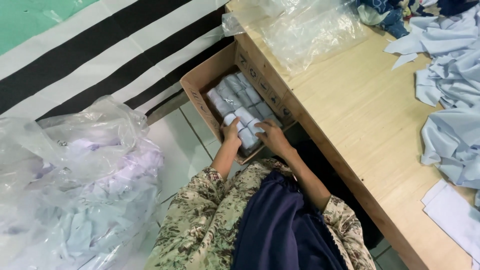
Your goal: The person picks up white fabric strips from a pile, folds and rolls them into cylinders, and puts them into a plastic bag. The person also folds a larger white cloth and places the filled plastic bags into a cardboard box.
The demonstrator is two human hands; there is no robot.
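Both of my hands are down in the cardboard box (200, 82), a little apart from each other, resting on the wrapped bundles (239, 97) packed inside. My left hand (231, 132) lies at the near left side of the box, fingers curled over a pale bundle there; I cannot tell whether it truly grips it or only presses on it. My right hand (272, 136) sits just beside it, palm down, fingertips touching the bundles at the near end. The bundles are whitish-grey, wrapped in clear film, laid in tight rows that fill the box from its near end to its far end.

The box stands on the tiled floor (192, 132), pushed against the front edge of the wooden table (360, 120). On the table's far left corner lies a crumpled clear plastic bag (310, 30). Along its right edge are heaps of pale blue cloth (450, 75), with flat white pieces (455, 215) near the near right corner. On the floor to my left sits a big clear bag of pale scraps (75, 185).
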